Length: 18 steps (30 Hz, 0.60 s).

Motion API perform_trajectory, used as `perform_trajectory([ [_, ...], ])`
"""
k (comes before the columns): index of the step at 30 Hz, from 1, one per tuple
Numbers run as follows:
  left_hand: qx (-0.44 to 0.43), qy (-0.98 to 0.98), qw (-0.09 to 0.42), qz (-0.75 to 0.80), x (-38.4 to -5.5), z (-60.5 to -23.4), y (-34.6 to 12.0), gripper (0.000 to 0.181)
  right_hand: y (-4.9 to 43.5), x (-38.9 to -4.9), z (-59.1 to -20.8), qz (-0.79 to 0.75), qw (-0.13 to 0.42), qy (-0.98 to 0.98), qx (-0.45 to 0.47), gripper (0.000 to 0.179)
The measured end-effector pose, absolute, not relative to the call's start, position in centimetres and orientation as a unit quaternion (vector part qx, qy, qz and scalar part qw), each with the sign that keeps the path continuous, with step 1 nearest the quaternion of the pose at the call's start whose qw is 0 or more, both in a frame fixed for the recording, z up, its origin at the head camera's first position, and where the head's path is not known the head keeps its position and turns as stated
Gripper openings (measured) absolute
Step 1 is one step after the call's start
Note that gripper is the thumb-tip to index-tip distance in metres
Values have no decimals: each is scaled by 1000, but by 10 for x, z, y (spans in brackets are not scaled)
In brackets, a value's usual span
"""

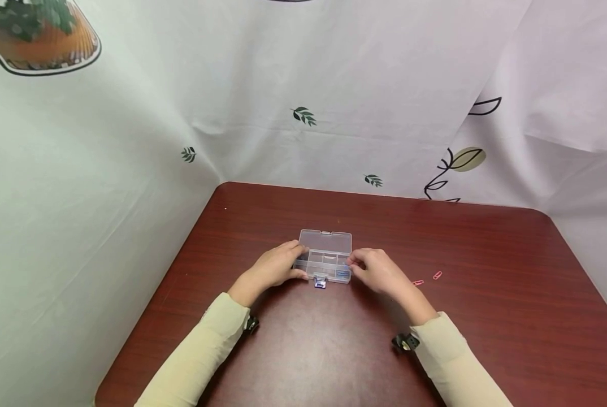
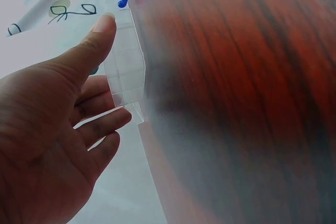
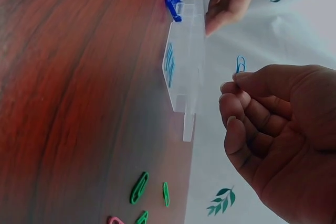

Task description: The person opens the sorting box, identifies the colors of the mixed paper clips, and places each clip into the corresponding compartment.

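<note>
Blue paperclips (image 3: pixel 170 65) lie in a box (image 3: pixel 185 51) the left hand (image 1: pixel 276 265) grips; right hand (image 1: pixel 377 271) pinches another paperclip (image 3: pixel 241 62).

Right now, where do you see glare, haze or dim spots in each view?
Head view: a pale sheen on the table nearest the person; left wrist: washed-out upper left corner, left hand dim, haze on the table beside the clear box; right wrist: similar haze there, right hand dim against the bright cloth.
</note>
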<state>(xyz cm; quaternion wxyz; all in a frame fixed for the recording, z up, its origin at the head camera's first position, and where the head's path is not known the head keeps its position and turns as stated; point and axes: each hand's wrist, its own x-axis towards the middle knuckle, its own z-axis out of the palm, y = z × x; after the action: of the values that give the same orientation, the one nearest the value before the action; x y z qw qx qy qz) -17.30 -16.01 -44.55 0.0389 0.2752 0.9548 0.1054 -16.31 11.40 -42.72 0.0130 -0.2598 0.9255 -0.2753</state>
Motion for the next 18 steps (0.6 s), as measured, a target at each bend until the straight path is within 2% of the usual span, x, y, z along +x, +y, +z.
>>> perform_trajectory([
  [18,271,955,42,109,-172,-444,-160,66,110,-169,-429,-275,28,929,-247,5],
])
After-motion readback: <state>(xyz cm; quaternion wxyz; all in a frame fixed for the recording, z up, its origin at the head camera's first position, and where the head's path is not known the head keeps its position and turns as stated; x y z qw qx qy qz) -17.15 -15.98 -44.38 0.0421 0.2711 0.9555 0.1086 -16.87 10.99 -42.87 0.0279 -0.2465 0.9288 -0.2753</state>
